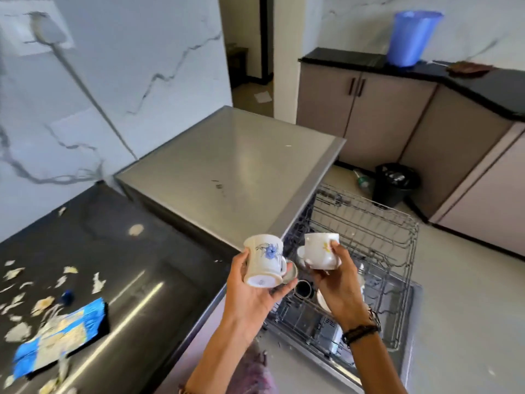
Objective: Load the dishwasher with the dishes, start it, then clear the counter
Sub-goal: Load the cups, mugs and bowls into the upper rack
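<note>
Both forearms reach up from the bottom edge, each hand holding a mug above the open dishwasher (369, 282). Fingers of the left hand (252, 291) curl around a white mug with a blue flower (264, 260), tipped so its base faces the camera; there is a small mark on that base, too blurred to read. At its right, the right hand (338, 282), with dark bands on its wrist, grips a white mug with a small yellow motif (321, 251), held mouth-down. The two mugs are close together but apart.

Below them, the dishwasher's wire rack (375, 240) is pulled out and holds a few pale dishes beneath the hands. Left of the dishwasher runs a black counter (136, 268) strewn with pale scraps, and a blue and yellow packet (62, 339) whose printing cannot be read. Beyond the dishwasher, a black bin (395, 183) stands on the floor, and a blue bucket (412, 38) sits on a far counter.
</note>
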